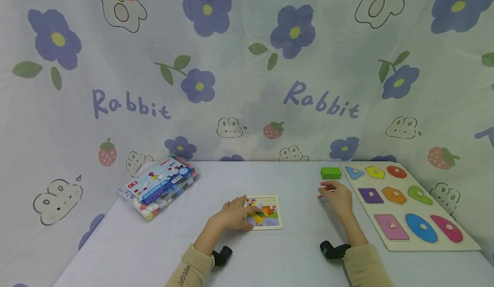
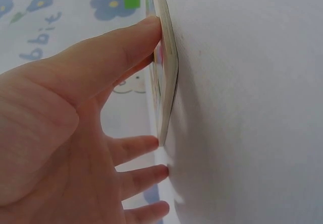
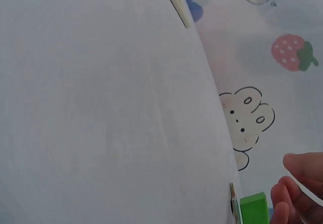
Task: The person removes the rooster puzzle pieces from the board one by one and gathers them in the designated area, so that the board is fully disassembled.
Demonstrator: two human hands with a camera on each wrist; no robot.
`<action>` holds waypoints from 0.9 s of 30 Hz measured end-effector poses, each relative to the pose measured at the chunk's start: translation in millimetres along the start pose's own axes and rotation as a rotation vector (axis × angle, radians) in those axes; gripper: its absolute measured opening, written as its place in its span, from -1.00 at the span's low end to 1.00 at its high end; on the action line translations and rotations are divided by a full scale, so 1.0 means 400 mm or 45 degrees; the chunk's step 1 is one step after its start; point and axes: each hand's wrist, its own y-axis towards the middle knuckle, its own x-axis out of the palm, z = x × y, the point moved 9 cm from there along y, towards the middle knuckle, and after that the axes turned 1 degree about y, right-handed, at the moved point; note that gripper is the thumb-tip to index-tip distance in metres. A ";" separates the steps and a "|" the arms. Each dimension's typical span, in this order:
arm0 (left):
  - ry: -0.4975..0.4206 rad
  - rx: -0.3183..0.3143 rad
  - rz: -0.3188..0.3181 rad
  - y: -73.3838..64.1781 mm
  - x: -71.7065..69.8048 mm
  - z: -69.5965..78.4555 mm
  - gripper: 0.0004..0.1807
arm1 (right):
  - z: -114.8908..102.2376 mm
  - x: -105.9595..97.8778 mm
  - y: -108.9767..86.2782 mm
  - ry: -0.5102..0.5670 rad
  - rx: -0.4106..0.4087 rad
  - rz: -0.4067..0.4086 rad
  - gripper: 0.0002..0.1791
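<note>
A square wooden picture puzzle with a colourful bird-like figure lies flat at the middle of the table. My left hand rests on its left side, thumb and index finger on the picture. The other fingers are spread straight past the pale frame edge in the left wrist view. To the right, my right hand hovers with loosely bent fingers, a gap between thumb and fingertips. Below it lies a small thin piece with red on it, partly hidden by the hand. That thin piece shows edge-on in the right wrist view.
A green block sits just behind my right hand. On the right lies a wooden shape board with knobbed coloured shapes. A clear plastic case of colourful small parts stands at the back left. A printed cloth hangs behind the table.
</note>
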 end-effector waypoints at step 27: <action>0.091 -0.075 0.102 -0.006 -0.021 -0.011 -0.11 | -0.139 0.161 -0.046 0.186 -0.018 -0.212 -0.80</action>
